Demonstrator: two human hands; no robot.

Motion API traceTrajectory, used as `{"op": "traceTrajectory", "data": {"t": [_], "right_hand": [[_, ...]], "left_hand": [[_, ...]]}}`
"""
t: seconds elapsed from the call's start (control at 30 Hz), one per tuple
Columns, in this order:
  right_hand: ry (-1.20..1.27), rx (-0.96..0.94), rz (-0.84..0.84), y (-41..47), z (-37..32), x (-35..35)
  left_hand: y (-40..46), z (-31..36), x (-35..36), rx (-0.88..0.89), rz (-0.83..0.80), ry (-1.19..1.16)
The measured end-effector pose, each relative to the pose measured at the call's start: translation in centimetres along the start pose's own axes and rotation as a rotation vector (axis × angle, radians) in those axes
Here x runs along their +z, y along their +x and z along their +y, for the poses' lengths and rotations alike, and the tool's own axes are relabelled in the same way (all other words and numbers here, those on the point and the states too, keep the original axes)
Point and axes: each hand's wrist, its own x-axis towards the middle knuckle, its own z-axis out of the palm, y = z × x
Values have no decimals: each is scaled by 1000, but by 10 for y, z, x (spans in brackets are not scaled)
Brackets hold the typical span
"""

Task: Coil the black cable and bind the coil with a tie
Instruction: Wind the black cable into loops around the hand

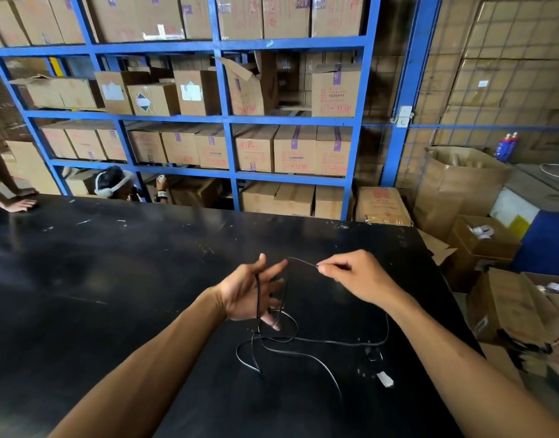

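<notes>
A thin black cable (303, 350) lies in loose loops on the black table (114, 279), below and between my hands. My left hand (253, 294) is held palm up with fingers spread, and a stretch of the cable runs down across its palm and over the fingers. My right hand (354, 276) pinches the cable between thumb and forefinger, just right of the left fingertips, and a short taut length spans the two hands. A small white piece (384, 379) lies on the table near the cable's right end; whether it is a tie, I cannot tell.
Blue steel shelving (224, 121) packed with cardboard boxes stands behind the table. Another person's hand (20, 203) rests on the table's far left edge, and a person with a headset (114, 184) is behind it. Open cardboard boxes (480, 241) crowd the floor at the right.
</notes>
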Motion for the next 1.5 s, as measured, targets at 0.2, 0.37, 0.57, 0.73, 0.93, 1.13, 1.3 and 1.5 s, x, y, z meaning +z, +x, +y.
{"op": "traceTrajectory", "data": {"t": [0.2,0.37,0.57,0.73,0.93,1.13,1.3,1.5], "right_hand": [[614,134,0,-38,-4,51],[846,185,-35,-58,-1,77],[438,274,-72,-66,24,77],[84,263,102,-19,26,35],[-328,26,-119,17,-9,-16],[-134,-14,-106,2,-17,0],[308,56,-182,-35,-9,44],[531,88,-254,-60,0,81]], "left_hand": [[11,25,14,343,-32,-329],[17,46,32,509,-210,-406],[-5,61,50,380,-467,-247],[-18,33,45,-7,-615,117],[-8,-5,21,-276,-348,387],[3,2,-2,-23,67,92],[7,31,-3,328,42,-263],[1,56,25,401,-340,-318]]}}
